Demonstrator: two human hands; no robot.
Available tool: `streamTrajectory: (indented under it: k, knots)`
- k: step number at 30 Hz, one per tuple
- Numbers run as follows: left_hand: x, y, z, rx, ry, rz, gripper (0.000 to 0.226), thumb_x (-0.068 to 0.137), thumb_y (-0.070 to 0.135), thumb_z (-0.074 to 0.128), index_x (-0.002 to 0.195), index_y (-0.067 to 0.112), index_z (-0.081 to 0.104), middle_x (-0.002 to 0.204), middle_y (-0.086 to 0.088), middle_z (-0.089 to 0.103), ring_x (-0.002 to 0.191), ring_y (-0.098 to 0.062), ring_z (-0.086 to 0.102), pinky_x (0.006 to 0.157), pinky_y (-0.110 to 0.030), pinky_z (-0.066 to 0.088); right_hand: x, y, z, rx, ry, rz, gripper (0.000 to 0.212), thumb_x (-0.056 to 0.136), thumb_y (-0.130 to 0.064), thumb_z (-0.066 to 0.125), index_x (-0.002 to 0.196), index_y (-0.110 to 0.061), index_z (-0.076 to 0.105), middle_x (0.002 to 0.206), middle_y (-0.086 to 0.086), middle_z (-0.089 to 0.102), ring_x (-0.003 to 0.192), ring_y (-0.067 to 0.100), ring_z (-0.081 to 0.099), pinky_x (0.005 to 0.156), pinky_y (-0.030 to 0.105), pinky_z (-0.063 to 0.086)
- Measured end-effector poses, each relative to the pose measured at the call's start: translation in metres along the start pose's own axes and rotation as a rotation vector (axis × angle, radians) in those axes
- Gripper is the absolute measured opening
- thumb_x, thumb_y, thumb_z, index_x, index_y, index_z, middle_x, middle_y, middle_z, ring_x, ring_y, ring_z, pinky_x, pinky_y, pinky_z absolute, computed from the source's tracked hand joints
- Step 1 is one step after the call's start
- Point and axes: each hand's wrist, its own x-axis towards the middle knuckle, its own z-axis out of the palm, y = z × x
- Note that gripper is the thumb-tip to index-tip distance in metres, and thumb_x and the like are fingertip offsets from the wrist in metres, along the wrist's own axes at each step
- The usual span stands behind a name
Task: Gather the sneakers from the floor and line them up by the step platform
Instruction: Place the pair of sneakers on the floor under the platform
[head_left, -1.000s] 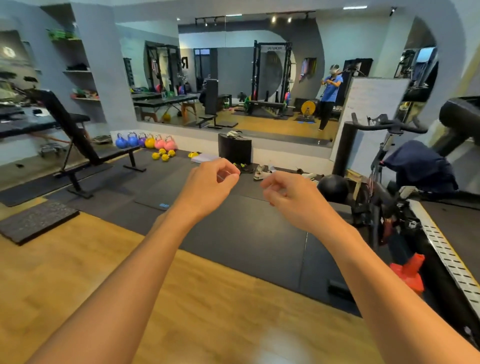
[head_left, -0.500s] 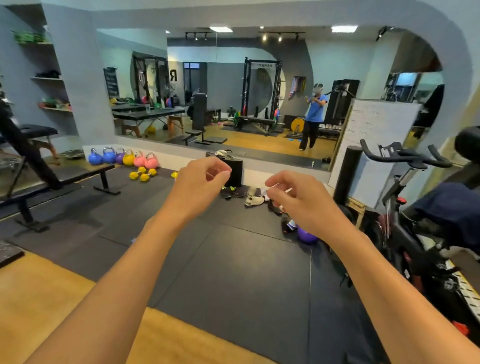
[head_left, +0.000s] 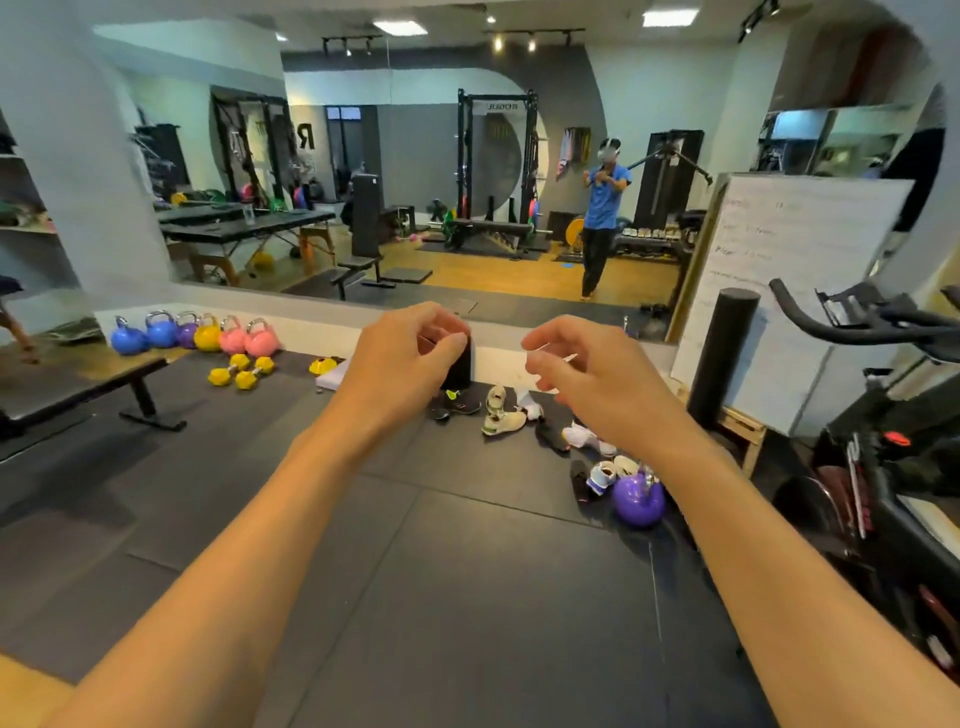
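Several sneakers lie scattered on the black mat ahead: a black-and-green one (head_left: 461, 403), a cream one (head_left: 503, 421), a white one (head_left: 590, 439) and a white-and-blue one (head_left: 602, 475). A black box-shaped platform (head_left: 458, 370) stands by the mirror wall just behind them, partly hidden by my left hand. My left hand (head_left: 410, 358) and my right hand (head_left: 576, 376) are raised in front of me, well short of the shoes. Their fingers are loosely curled and hold nothing.
A purple kettlebell (head_left: 638, 500) sits among the rightmost shoes. A black foam roller (head_left: 724, 358), a whiteboard (head_left: 795, 291) and an exercise bike (head_left: 883, 415) crowd the right. Coloured kettlebells (head_left: 192, 338), yellow dumbbells (head_left: 241, 371) and a bench (head_left: 78, 384) are at left.
I have moved forward off the wooden floor onto the black mat, so the sneakers and platform are closer. Both hands stay raised and hold nothing.
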Motion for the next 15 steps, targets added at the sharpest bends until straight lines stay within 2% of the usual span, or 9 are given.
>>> streamTrajectory:
  k: [2,6,11,15]
  knots:
    - [0.038,-0.024,0.005,0.017,-0.006,-0.02,0.015,0.093,0.024,0.056,0.102,0.023,0.068,0.098,0.003,0.067,0.089,-0.008,0.06,0.067,-0.018,0.044,0.047,0.017,0.014,0.012,-0.01,-0.013,0.012,0.094,-0.024,0.056,0.104,-0.025,0.064,0.093,-0.007,0.068,0.082,0.01,0.067,0.077,0.035,0.056]
    - [0.119,-0.072,0.01,0.041,0.028,-0.041,0.015,0.093,0.025,0.055,0.1,0.025,0.069,0.094,0.008,0.066,0.087,-0.001,0.058,0.066,-0.014,0.04,0.144,0.048,0.046,0.046,-0.06,-0.018,0.013,0.094,-0.024,0.056,0.104,-0.026,0.064,0.089,-0.008,0.068,0.079,0.01,0.067,0.072,0.035,0.058]
    - [0.22,-0.154,0.036,0.032,0.028,-0.049,0.016,0.093,0.024,0.055,0.102,0.023,0.068,0.094,0.008,0.066,0.086,-0.001,0.057,0.067,-0.013,0.04,0.257,0.101,0.09,0.066,-0.067,-0.019,0.013,0.094,-0.023,0.056,0.104,-0.029,0.063,0.088,-0.011,0.067,0.078,0.005,0.066,0.071,0.029,0.057]
    - [0.314,-0.229,0.062,0.018,0.0,-0.051,0.016,0.093,0.025,0.055,0.102,0.023,0.068,0.097,0.008,0.066,0.087,0.001,0.057,0.067,-0.011,0.039,0.352,0.141,0.129,0.033,-0.057,0.0,0.012,0.095,-0.024,0.056,0.102,-0.03,0.062,0.091,-0.011,0.066,0.082,0.007,0.065,0.067,0.025,0.055]
